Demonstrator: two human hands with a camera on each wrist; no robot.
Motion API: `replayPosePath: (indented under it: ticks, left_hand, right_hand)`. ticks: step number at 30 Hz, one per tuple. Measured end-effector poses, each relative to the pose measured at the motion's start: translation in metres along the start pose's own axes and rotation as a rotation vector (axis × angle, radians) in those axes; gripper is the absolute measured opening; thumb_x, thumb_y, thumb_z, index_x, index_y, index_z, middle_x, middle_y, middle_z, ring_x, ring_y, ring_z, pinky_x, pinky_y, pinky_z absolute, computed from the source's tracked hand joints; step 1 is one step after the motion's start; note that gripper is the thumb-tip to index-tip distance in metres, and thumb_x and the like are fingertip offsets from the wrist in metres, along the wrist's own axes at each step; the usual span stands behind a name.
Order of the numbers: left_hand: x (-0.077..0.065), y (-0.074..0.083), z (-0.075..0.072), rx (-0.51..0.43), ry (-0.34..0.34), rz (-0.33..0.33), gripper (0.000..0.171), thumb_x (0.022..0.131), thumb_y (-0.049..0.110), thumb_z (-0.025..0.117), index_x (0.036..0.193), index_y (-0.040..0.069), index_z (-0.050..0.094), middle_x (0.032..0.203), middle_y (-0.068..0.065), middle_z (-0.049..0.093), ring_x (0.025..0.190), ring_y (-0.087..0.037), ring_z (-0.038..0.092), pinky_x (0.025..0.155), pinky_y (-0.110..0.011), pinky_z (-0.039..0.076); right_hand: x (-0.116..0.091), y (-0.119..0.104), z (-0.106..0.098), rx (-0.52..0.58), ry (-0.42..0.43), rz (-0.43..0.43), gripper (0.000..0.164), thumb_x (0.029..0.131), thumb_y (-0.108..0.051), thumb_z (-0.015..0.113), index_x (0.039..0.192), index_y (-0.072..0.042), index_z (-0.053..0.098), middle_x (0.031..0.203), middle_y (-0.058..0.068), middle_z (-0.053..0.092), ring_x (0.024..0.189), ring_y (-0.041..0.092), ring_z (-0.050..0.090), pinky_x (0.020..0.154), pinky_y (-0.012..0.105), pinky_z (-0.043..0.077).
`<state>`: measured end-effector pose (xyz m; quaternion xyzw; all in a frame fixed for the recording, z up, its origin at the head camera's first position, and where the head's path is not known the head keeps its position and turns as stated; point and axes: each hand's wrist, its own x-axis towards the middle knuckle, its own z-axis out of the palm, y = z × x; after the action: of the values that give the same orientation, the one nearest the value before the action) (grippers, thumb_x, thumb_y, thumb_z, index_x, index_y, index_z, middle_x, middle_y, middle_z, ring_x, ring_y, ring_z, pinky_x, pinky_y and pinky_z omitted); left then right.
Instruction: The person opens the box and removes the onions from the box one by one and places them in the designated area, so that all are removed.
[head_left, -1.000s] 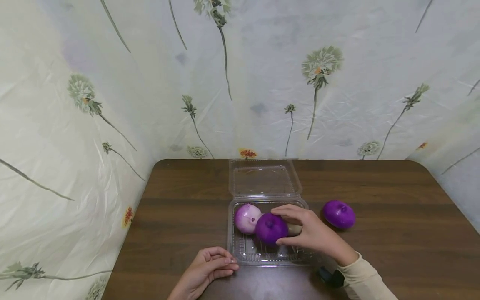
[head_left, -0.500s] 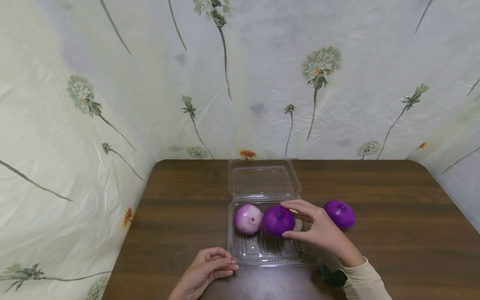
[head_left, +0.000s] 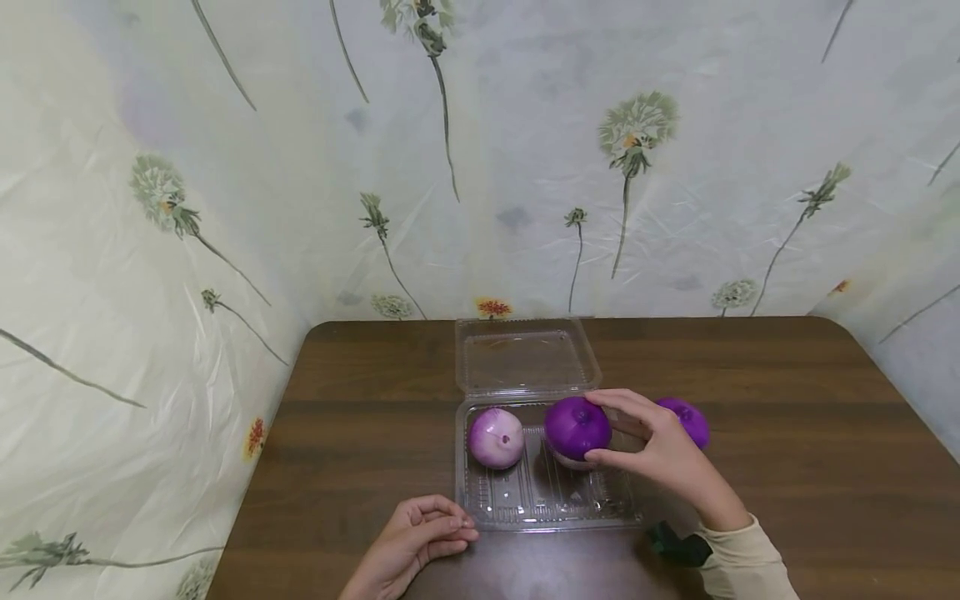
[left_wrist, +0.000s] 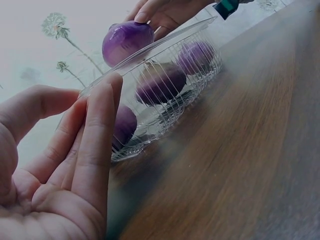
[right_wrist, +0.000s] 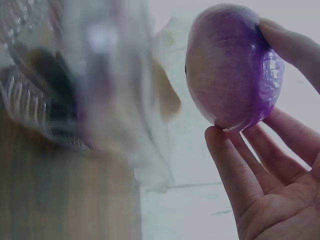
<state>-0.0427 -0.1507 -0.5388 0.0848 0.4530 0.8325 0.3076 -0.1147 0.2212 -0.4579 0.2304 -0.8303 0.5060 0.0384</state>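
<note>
My right hand [head_left: 660,454] holds a glossy purple onion [head_left: 577,427] between thumb and fingertips, over the right half of a clear plastic clamshell container [head_left: 551,527]. In the right wrist view, the held onion [right_wrist: 230,70] turns a paler side to the camera. A pinkish-white onion [head_left: 497,438] sits at the left inside the container. Through the clear wall in the left wrist view, another onion [left_wrist: 159,85] shows below the held one, which stays above the rim. My left hand [head_left: 420,533] pinches the container's near left corner.
Another purple onion [head_left: 690,421] lies on the brown table [head_left: 787,467] right of the container, partly behind my right hand. The container's lid [head_left: 525,354] lies folded back toward the wall. A flower-patterned sheet [head_left: 517,167] covers the wall behind.
My right hand has moved rightward with the purple onion, away from the pinkish-white one, and now partly covers the onion on the table. The left hand has stayed at the corner.
</note>
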Motion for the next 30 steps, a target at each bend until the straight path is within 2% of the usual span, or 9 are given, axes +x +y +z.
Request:
replayPosePath:
  ticks: [7,11,20,24,30]
  left_hand:
    - [0.0,-0.001,0.001,0.005,-0.011,0.017,0.021,0.103,-0.001,0.054,0.106,0.011,0.071,0.107,-0.001,0.077,0.102,-0.011,0.076,0.091,-0.021,0.062]
    - [0.0,0.0,0.001,0.001,-0.011,0.02,0.022,0.103,-0.001,0.053,0.106,0.012,0.071,0.108,-0.001,0.076,0.102,-0.011,0.076,0.091,-0.022,0.062]
    - [-0.001,0.001,0.002,0.006,0.021,-0.004,0.021,0.104,0.001,0.053,0.104,0.013,0.069,0.107,0.001,0.075,0.101,-0.01,0.075,0.091,-0.022,0.062]
    - [-0.002,0.001,0.001,0.021,0.03,-0.008,0.022,0.105,0.002,0.053,0.103,0.016,0.07,0.106,0.003,0.075,0.1,-0.009,0.075,0.09,-0.022,0.063]
    - [0.0,0.0,0.001,0.01,0.014,-0.014,0.021,0.105,0.002,0.052,0.104,0.015,0.069,0.107,0.002,0.075,0.101,-0.009,0.075,0.091,-0.022,0.063]
  right_hand:
    - [-0.006,0.003,-0.021,-0.044,0.07,0.068,0.069,0.074,-0.006,0.093,0.138,-0.013,0.065,0.138,0.007,0.063,0.124,-0.009,0.058,0.098,0.013,0.055]
    - [-0.009,0.006,-0.036,-0.048,0.12,0.104,0.069,0.075,-0.004,0.091,0.138,-0.009,0.064,0.137,-0.001,0.063,0.121,-0.009,0.058,0.097,0.01,0.055]
    - [-0.011,0.018,-0.06,0.018,0.183,0.094,0.068,0.078,0.006,0.086,0.14,-0.001,0.06,0.136,-0.003,0.062,0.124,-0.005,0.061,0.097,0.013,0.056]
    - [-0.014,0.022,-0.065,-0.02,0.194,0.141,0.067,0.08,0.001,0.086,0.141,-0.004,0.06,0.137,-0.004,0.061,0.123,-0.009,0.059,0.096,0.011,0.055]
    - [-0.024,0.026,-0.08,-0.053,0.235,0.202,0.064,0.084,-0.005,0.085,0.143,-0.011,0.06,0.14,0.001,0.057,0.118,-0.01,0.062,0.094,0.011,0.056]
